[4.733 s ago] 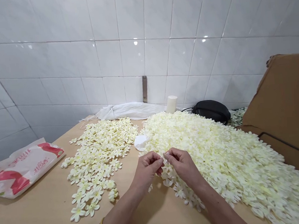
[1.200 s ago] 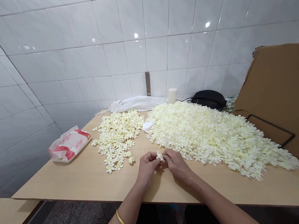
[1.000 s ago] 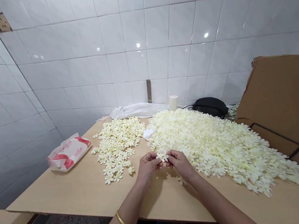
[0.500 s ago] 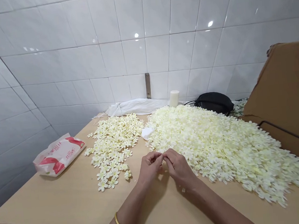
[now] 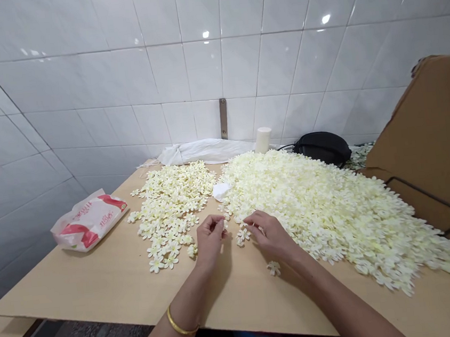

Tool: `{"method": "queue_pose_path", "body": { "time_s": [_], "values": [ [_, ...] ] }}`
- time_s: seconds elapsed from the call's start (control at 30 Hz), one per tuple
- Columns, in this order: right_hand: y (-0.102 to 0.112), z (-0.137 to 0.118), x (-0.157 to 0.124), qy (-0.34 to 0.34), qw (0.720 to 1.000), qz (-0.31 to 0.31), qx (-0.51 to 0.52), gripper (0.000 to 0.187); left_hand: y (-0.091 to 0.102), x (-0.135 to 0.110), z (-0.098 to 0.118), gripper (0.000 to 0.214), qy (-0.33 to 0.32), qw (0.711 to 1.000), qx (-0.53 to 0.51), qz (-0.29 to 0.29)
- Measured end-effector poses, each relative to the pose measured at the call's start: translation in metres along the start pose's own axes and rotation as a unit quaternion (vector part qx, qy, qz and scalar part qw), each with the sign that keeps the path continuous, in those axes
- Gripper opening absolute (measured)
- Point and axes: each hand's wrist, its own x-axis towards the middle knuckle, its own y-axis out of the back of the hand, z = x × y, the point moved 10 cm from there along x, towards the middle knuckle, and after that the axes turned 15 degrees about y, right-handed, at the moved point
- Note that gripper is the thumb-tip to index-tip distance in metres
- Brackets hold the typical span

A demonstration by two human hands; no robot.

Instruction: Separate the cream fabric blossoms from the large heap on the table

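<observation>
My left hand (image 5: 211,239) is pinched closed at the table's middle, with a small white artificial flower (image 5: 225,225) at its fingertips, partly hidden. To its right, my right hand (image 5: 270,233) has its thumb and index finger apart, with nothing visible between them. Just by those fingertips is a cream flower (image 5: 242,236). Another single flower (image 5: 273,268) lies on the table below my right wrist. A large heap of whitish flowers (image 5: 333,205) spreads beyond and right of my right hand. The smaller group of yellow-centred flowers (image 5: 171,195) lies to the left.
A red-and-white tissue pack (image 5: 89,221) lies on the wooden table (image 5: 112,287) at left. Behind are a white plastic sheet (image 5: 207,150), a cream cylinder (image 5: 263,140) and a black rounded object (image 5: 321,148). Cardboard (image 5: 438,130) stands at right; a white scrap (image 5: 221,191) lies between the piles.
My hands, touching at the fingertips before, have moved apart, left hand leftward and right hand slightly right. The flowers between and below them now show. The view has tilted down a little.
</observation>
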Motion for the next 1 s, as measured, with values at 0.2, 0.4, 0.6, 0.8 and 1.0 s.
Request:
{"method": "queue_pose_path", "body": {
  "time_s": [0.2,0.4,0.6,0.8,1.0],
  "values": [
    [-0.021,-0.006,-0.005,0.043,0.98,-0.114,-0.156,0.016,0.018,0.003,0.004,0.014,-0.027,0.998,0.038,0.045],
    [-0.037,-0.005,-0.007,0.081,0.952,-0.139,-0.26,0.013,0.006,0.001,0.011,0.013,-0.078,0.986,0.14,0.042],
    [0.008,-0.001,-0.004,-0.011,0.996,0.068,-0.062,0.018,-0.006,-0.006,0.014,0.014,-0.103,0.984,0.144,0.006],
    [-0.013,0.037,-0.001,-0.255,0.862,0.143,0.414,0.027,-0.035,-0.014,0.023,0.018,-0.096,0.983,0.147,-0.047],
    [-0.02,0.037,0.009,-0.259,0.817,0.16,0.489,0.04,-0.043,-0.007,0.044,0.012,-0.14,0.971,0.192,-0.004]
  ]
}}
